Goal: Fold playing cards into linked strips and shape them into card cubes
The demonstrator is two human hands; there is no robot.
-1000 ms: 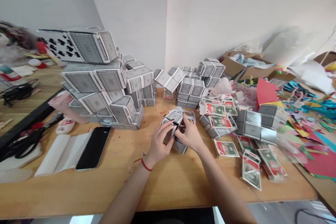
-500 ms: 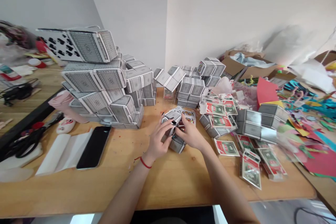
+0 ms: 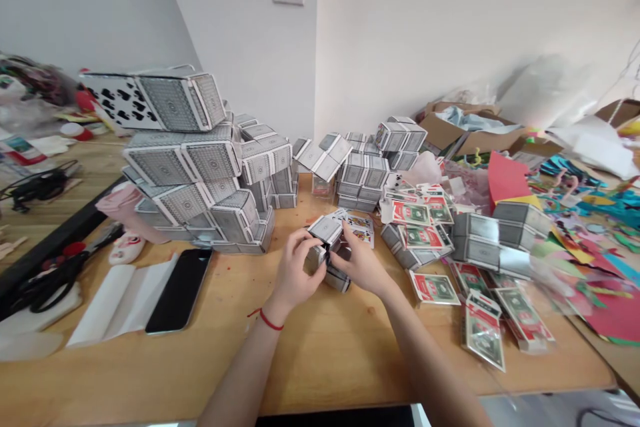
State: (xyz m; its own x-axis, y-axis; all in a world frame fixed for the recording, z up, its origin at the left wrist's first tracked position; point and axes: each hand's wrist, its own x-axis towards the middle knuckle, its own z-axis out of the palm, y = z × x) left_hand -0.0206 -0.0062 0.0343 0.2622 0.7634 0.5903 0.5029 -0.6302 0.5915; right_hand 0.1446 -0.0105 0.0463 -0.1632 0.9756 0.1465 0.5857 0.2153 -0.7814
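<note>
At the middle of the table, my left hand (image 3: 297, 270) and my right hand (image 3: 363, 260) grip a small block of folded playing cards (image 3: 326, 229) from either side. Grey patterned card backs face outward on it, and a dark gap shows between my fingers. My left fingers curl over its near left edge, while my right thumb and fingers press on its right side. Part of the block is hidden by my hands. Just behind my right hand lie loose face cards (image 3: 364, 228). A red string bracelet (image 3: 271, 320) circles my left wrist.
A tall stack of card blocks (image 3: 185, 203) rises at left, with a black phone (image 3: 180, 290) and scissors (image 3: 60, 277) before it. More card blocks (image 3: 365, 173) stand at the back. Red and green card packs (image 3: 483, 330) lie at right, near coloured paper (image 3: 507, 177).
The view has tilted slightly, so things sit a little lower. My left fingers have drawn back from the block's top, baring more of its upper face.
</note>
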